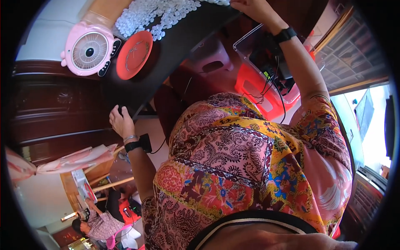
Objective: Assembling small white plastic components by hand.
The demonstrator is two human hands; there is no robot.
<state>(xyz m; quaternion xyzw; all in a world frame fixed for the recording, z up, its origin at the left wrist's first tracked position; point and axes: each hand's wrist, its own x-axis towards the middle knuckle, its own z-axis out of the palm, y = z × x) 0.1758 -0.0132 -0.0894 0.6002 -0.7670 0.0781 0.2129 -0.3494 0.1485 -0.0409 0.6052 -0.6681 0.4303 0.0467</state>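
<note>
My left hand (121, 121) grips the near corner of a black board (175, 46); a black wristband and a thin bracelet sit on that wrist. At the top, my right hand (251, 8) clasps the board's other edge, with a black watch on its wrist. On the board lie a heap of small white round pieces (158, 14), a red plate (133, 54) and a pink round fan (88, 50). My brightly patterned garment fills the middle and lower picture.
Under the board stand red plastic stools (254, 89) and a clear plastic box (271, 58) holding a black device with cables. Dark wooden furniture (54, 108) is on the left. Another person (100, 225) sits at the lower left. A window grille (350, 54) is at right.
</note>
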